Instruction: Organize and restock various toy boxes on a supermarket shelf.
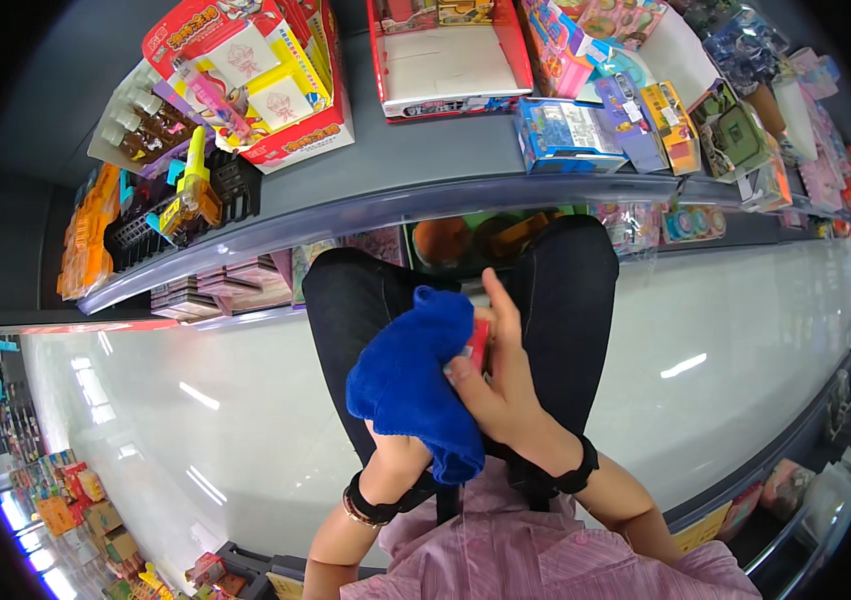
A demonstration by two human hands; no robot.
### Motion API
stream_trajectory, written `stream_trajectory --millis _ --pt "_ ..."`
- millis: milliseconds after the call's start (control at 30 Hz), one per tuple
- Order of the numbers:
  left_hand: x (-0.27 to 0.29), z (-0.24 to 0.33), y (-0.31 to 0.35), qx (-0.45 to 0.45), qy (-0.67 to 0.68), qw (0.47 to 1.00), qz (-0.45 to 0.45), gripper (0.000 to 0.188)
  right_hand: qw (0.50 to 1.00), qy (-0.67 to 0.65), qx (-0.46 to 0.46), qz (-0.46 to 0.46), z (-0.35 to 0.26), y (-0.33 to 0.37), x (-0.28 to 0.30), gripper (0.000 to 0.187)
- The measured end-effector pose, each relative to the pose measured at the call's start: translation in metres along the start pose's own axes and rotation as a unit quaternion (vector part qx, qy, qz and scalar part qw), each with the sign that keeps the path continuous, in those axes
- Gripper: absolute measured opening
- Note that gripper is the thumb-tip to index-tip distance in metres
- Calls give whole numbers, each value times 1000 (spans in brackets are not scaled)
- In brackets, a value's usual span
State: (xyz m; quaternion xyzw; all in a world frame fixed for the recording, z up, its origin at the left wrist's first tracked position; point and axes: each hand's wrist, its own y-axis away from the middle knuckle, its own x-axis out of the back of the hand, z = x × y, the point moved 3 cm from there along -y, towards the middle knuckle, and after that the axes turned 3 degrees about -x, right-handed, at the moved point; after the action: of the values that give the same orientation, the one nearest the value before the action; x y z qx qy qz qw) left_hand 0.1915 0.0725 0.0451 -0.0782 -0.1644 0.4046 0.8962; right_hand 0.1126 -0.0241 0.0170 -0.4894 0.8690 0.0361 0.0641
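A blue cloth (411,375) is draped over my left hand (396,460), hiding its fingers; only the wrist side of the hand shows beneath it. My right hand (501,375) is closed on a small red item (478,343), pinching it between thumb and fingers with the index finger pointing up. The cloth lies against the left side of this red item. Most of the item is covered, so its kind is not clear. Both hands are above my lap, between my knees in dark trousers (576,290).
In front runs a grey shelf (436,150) with a red-and-yellow display box (266,80), an open red-rimmed tray box (451,75), small boxed toys (571,135) and orange and yellow plastic toys (191,195). Below are more packages (246,280). A glossy white floor (216,400) surrounds me; another shelf (796,440) stands behind at right.
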Motion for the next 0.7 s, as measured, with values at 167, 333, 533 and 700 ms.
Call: stream_trajectory --millis 167,333,533,700 --pt "10 -13 28 66 24 997 7 35 930 -304 -66 194 -4 -28 23 66" --pt "14 -29 49 136 241 949 149 45 865 -409 76 280 -29 -33 43 75" --pt "25 -16 54 53 -148 988 10 48 938 -144 220 226 -28 -3 0 92" --pt "28 -15 51 106 -3 994 22 48 905 145 395 64 -27 20 4 128"
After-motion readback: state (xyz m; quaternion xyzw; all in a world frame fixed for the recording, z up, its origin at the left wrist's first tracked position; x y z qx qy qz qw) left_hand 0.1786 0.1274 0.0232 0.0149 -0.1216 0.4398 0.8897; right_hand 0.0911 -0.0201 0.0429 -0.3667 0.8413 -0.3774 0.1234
